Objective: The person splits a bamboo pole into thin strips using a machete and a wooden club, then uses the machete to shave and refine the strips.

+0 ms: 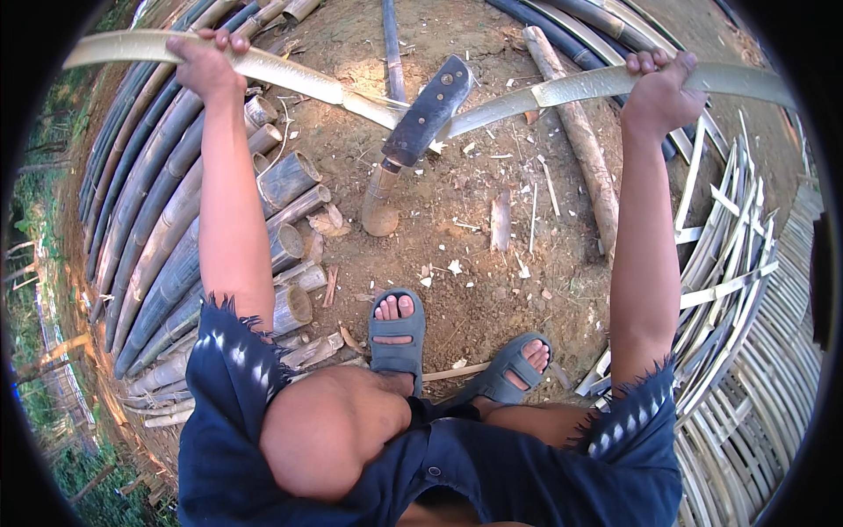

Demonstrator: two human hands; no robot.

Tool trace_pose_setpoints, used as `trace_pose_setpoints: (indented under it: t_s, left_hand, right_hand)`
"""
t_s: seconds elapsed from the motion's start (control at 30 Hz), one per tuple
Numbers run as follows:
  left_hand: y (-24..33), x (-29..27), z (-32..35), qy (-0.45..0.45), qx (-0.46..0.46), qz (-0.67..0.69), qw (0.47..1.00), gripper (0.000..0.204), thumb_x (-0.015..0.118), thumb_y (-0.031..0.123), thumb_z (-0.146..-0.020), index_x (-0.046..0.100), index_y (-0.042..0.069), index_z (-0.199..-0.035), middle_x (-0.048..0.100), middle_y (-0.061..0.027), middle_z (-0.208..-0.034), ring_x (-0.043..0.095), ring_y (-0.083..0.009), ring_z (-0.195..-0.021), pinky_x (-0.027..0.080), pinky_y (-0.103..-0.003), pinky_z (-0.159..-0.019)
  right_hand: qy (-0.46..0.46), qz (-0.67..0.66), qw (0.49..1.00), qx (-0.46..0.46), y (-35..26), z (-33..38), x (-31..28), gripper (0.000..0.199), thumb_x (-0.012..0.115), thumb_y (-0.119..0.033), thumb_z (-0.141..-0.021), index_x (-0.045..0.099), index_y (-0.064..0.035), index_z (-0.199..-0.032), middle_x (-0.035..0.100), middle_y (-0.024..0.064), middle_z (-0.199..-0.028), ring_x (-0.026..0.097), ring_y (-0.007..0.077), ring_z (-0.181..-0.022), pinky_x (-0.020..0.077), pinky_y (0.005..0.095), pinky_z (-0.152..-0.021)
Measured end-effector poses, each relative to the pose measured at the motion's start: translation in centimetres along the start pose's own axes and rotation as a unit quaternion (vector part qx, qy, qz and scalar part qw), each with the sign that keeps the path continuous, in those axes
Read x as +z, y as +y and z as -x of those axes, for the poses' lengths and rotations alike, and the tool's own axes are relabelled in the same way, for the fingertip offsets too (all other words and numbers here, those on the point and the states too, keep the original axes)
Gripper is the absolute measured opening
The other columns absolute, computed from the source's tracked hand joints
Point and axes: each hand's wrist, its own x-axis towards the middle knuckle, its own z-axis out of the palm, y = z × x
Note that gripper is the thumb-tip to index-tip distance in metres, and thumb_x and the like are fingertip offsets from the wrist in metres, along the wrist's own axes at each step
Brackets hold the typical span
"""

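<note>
My left hand [209,68] is closed around a pale split bamboo strip [290,77] at the upper left. At the upper right, my right hand [660,92] grips another pale bamboo strip [580,85]. Both arms are stretched forward and wide apart. The strips slope inward to a dark broad-bladed knife [430,110] with holes in its blade and a brownish handle [381,202] toward me. The blade covers the place where the strips come together, so I cannot tell whether they are joined there.
Cut bamboo poles [167,202] are piled at the left. A peeled log [575,132] lies right of the knife, and a dark pole [392,53] beyond it. Split strips [724,255] heap at the right beside slatted bamboo [773,351]. Chips litter the dirt around my sandals [397,338].
</note>
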Motion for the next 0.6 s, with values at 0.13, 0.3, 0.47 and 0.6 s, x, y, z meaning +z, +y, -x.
trace_pose_setpoints:
  t_s: [0.13,0.3,0.47,0.6]
  left_hand:
    - [-0.6,-1.9,1.5,0.019,0.002,0.003,1.000,0.058,0.024,0.059,-0.107,0.043,0.006,-0.091,0.043,-0.0079,-0.066,0.046,-0.0229,-0.054,0.043,-0.039,-0.052]
    - [3.8,3.1,5.3,-0.104,0.037,-0.019,0.994,0.066,0.022,0.066,-0.103,0.048,0.007,-0.089,0.044,-0.0056,-0.068,0.050,-0.0206,-0.055,0.048,-0.038,-0.056]
    - [4.2,12.3,11.0,-0.161,0.046,0.001,0.986,0.063,0.036,0.066,-0.100,0.053,0.006,-0.091,0.051,-0.0051,-0.067,0.054,-0.0174,-0.056,0.050,-0.031,-0.060]
    - [3.7,14.9,12.0,-0.137,0.052,0.019,0.989,0.056,0.055,0.063,-0.097,0.054,0.008,-0.086,0.048,-0.0009,-0.063,0.050,-0.0114,-0.054,0.046,-0.025,-0.056]
  right_hand:
    - [0.030,0.022,0.999,-0.017,0.8,-0.9,-2.0,0.019,0.051,-0.016,-0.105,0.036,-0.0040,-0.103,0.048,0.0086,-0.074,0.049,0.0157,-0.056,0.0419,0.0323,-0.045]
    - [-0.104,0.017,0.994,-0.022,-2.1,1.8,5.7,0.021,0.054,-0.020,-0.103,0.048,-0.0011,-0.096,0.050,0.0101,-0.073,0.046,0.0168,-0.055,0.0429,0.0340,-0.048]
    - [-0.280,0.167,0.929,-0.177,-2.1,7.3,12.9,0.023,0.063,-0.028,-0.101,0.066,-0.0057,-0.095,0.064,0.0035,-0.074,0.059,0.0109,-0.061,0.0482,0.0273,-0.057]
    - [-0.339,0.127,0.920,-0.150,-1.8,8.7,13.4,0.026,0.063,-0.031,-0.100,0.069,-0.0056,-0.098,0.068,0.0082,-0.075,0.066,0.0128,-0.067,0.0524,0.0298,-0.065]
